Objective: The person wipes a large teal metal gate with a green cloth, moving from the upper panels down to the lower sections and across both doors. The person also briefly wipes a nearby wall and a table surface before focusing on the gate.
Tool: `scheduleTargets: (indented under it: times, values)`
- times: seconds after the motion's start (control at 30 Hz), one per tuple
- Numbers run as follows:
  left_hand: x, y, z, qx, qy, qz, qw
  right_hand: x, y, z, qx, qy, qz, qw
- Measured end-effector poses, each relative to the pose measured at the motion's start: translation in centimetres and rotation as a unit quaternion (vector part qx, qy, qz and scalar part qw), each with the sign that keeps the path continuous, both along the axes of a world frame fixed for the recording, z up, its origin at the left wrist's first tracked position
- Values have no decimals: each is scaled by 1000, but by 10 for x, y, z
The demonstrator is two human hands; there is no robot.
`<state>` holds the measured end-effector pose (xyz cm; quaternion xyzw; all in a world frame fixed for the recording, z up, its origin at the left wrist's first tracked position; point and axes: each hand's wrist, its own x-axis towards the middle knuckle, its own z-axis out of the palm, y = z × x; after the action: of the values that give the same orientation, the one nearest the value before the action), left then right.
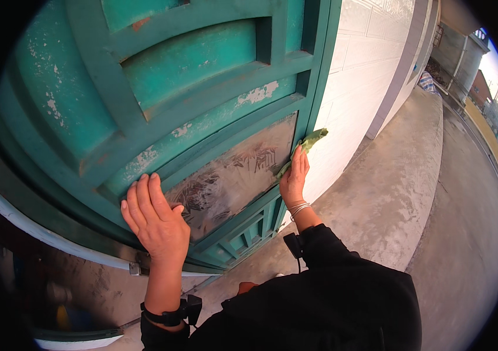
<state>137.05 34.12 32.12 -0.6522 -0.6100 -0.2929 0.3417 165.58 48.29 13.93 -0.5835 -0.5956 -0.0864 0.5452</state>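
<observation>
A green panelled door with flaking paint fills the left of the view. Set into its middle is a greyish panel bearing a dark bamboo-like picture. My left hand rests with its fingers spread against the door, at the panel's left end. At the panel's right end, my right hand presses a green cloth to the door's edge. Part of that cloth sticks out above the fingers; the rest is hidden beneath the hand.
To the right of the door stands a white wall. A concrete walkway runs alongside it, with a striped bag farther off. At lower left a dim doorway shows blurred things inside.
</observation>
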Motion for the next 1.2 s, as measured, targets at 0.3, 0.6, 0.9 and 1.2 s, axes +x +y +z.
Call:
scheduleTargets:
  times: [0.3,0.6,0.9,1.2]
  values:
    - [-5,1,-3,-12,-10,-11,1000,-22,-32,-120,-297,294,-3,909]
    - [-10,2,-6,-16,-9,-26,1000,-14,-20,-136,-215,-31,61,974]
    - [-18,1,-7,-19,6,-50,999,-148,-110,-117,-190,-235,347,888]
    - [-24,1,-7,-10,20,-60,998,-196,-128,-115,-201,-340,386,834]
